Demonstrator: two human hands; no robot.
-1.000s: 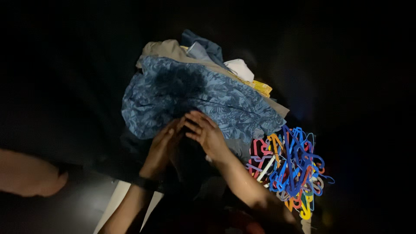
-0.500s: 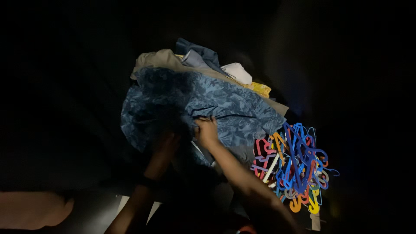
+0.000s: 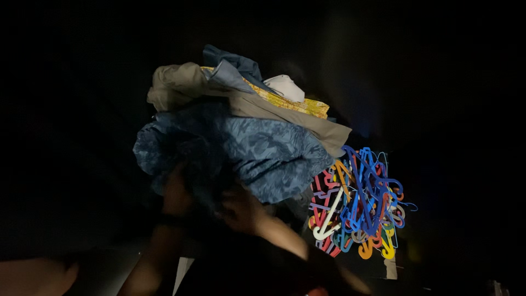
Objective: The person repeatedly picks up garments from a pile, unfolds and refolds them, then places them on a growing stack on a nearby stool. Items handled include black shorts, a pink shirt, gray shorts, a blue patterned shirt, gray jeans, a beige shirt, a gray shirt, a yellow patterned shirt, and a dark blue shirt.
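Your left hand (image 3: 176, 193) and right hand (image 3: 241, 211) sit at the near edge of the blue shirt (image 3: 257, 153), atop the clothes pile. It's too dark to tell if they grip it. It looks soft and floppy; bunch the edge. Hangers (image 3: 359, 203) lie right.

Very dim; black surroundings, light only at centre, hands motion-blurred.
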